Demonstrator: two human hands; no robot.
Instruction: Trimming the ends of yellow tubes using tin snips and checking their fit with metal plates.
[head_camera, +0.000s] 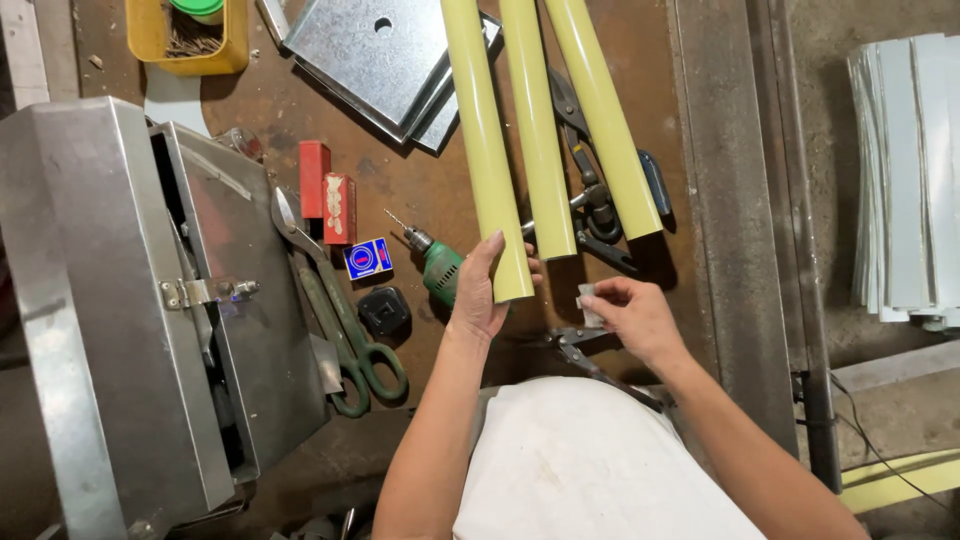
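Three yellow-green tubes lie side by side on the rusty workbench (410, 190). My left hand (482, 290) grips the near end of the leftmost tube (487, 150). My right hand (632, 315) pinches a small pale piece (588, 305) between its fingertips, just right of that tube's end. The middle tube (538, 130) and the right tube (600, 110) lie untouched beside it.
A green drill (435, 262) lies under my left hand. Green-handled tin snips (335, 310), a metal box (130, 310), red boxes (326, 190), a small blue box (367, 258), sheet-metal plates (375, 60), a yellow tub (190, 40) and dark pliers (595, 200) surround them. Stacked white sheets (905, 170) sit right.
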